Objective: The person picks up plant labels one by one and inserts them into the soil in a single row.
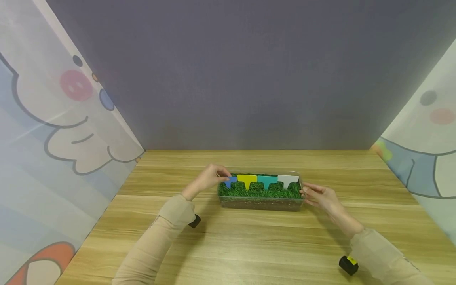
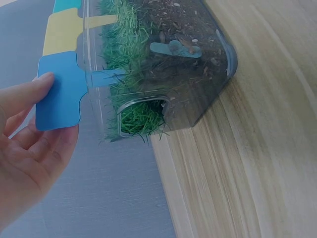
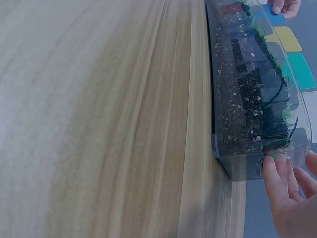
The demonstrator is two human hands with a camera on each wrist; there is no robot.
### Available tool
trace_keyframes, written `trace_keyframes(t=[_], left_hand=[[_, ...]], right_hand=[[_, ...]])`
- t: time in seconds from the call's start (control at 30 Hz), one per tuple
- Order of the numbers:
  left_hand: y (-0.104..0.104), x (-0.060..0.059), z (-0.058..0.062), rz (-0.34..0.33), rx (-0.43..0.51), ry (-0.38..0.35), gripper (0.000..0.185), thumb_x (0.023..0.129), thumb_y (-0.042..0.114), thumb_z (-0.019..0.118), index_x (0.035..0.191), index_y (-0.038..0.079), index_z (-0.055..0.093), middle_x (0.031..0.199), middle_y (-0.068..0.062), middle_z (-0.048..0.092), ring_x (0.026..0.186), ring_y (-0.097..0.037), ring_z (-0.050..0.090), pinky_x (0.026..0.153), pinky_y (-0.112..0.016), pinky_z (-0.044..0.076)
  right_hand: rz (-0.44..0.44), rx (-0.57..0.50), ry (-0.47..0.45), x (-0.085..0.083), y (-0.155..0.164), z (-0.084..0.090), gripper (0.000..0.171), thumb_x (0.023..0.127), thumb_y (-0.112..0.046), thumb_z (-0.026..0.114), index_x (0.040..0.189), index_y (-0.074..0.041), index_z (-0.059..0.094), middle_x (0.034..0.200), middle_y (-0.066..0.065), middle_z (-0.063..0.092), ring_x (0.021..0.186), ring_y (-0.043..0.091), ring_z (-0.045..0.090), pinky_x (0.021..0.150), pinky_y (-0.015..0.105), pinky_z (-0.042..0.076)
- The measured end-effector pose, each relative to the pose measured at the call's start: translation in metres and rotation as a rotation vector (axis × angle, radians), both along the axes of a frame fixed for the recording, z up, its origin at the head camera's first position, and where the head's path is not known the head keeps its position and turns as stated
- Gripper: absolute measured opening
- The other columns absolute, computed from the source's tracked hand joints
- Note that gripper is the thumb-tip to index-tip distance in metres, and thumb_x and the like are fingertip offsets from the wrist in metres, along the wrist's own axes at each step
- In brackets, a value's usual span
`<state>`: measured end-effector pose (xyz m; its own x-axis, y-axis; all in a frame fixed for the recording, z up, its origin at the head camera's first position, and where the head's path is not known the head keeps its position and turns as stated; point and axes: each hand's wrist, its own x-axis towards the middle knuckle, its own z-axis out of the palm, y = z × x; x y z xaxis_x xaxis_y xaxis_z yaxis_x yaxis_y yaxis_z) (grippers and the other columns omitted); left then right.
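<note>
Left hand pinches the blue T-shaped plastic plant label, upright at its fingertips; right hand, fingers straight, steadies the clear grass-filled tray's far end.

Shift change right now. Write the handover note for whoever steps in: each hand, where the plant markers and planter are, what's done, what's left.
Left hand: grip pinches the blue marker at the planter's left end; its stake is in the grass.
Right hand: straight fingers rest against the clear planter at its right end, steadying it.
Planter sits mid-table, filled with soil and grass.
Done: yellow marker, teal marker and white marker stand in a row in the grass.
Left: probably only seating the blue marker and letting go.
</note>
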<state>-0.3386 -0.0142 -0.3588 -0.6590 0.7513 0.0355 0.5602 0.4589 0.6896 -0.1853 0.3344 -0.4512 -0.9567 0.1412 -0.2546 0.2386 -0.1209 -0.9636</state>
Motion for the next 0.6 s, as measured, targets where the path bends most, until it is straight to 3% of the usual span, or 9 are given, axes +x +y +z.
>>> trace_keyframes(t=[0.23,0.43,0.6], left_hand=[[-0.001,-0.001,-0.002,0.004,0.004,-0.015,0.012,0.082,0.007,0.062,0.092,0.003,0.066,0.088,-0.005,0.064,0.078,-0.014,0.058,0.071,-0.026,0.048],[-0.001,-0.001,-0.002,0.005,0.003,-0.007,0.012,0.082,0.008,0.061,0.092,0.004,0.066,0.089,-0.005,0.064,0.078,-0.014,0.058,0.069,-0.025,0.048],[0.0,0.0,-0.002,0.006,0.001,0.005,0.012,0.082,0.007,0.062,0.093,0.003,0.066,0.089,-0.005,0.064,0.079,-0.014,0.058,0.07,-0.025,0.048]], right_hand=[[0.0,0.013,-0.013,0.004,-0.007,0.015,0.082,0.063,-0.043,0.074,0.128,-0.004,0.043,0.091,-0.009,0.065,0.088,0.007,0.061,0.079,0.026,0.048],[0.003,0.082,-0.014,0.013,-0.021,0.04,0.064,0.083,-0.026,0.062,0.131,0.005,0.032,0.094,-0.007,0.064,0.087,0.006,0.06,0.08,0.026,0.047],[-0.003,0.099,-0.022,0.014,-0.024,0.046,0.06,0.086,-0.021,0.058,0.131,0.006,0.029,0.096,-0.005,0.064,0.086,0.004,0.06,0.081,0.025,0.047]])
